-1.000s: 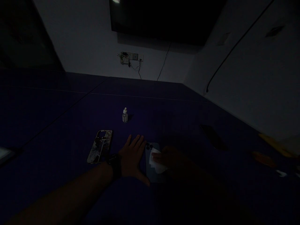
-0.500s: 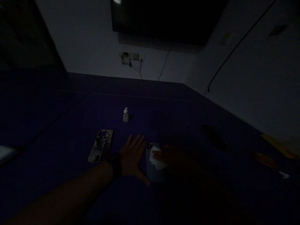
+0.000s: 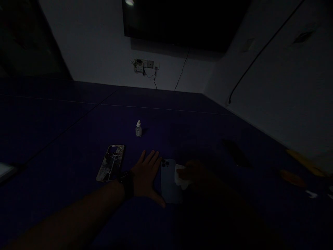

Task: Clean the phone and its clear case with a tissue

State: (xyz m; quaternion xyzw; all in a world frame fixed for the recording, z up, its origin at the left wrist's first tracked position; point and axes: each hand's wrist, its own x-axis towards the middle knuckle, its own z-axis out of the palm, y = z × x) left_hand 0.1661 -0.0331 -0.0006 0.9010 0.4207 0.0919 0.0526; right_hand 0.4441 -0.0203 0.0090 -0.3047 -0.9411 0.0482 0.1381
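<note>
A blue-grey smartphone (image 3: 169,191) lies back up on the dark blue surface, its cameras at the top left corner. My left hand (image 3: 146,177), with a dark watch on the wrist, rests flat with fingers spread against the phone's left edge. A white wipe (image 3: 181,177), tissue or cloth, is pinched in my right hand (image 3: 194,172) over the phone's right edge; deep shadow hides much of that hand. Left of my left hand lies a patterned phone case (image 3: 111,163). Beyond them stands a small dropper bottle (image 3: 138,129) with a white cap.
To the right lie a dark flat object (image 3: 236,152), an orange item (image 3: 293,178) and a yellow strip (image 3: 305,162) along the wall. A pale-topped object (image 3: 6,170) sits at the left edge. Wall sockets (image 3: 145,64) with cables and a large dark screen (image 3: 174,22) are behind.
My right hand has slid the white wipe rightwards, from the middle of the phone's back to its right edge. My left hand stays in place beside the phone.
</note>
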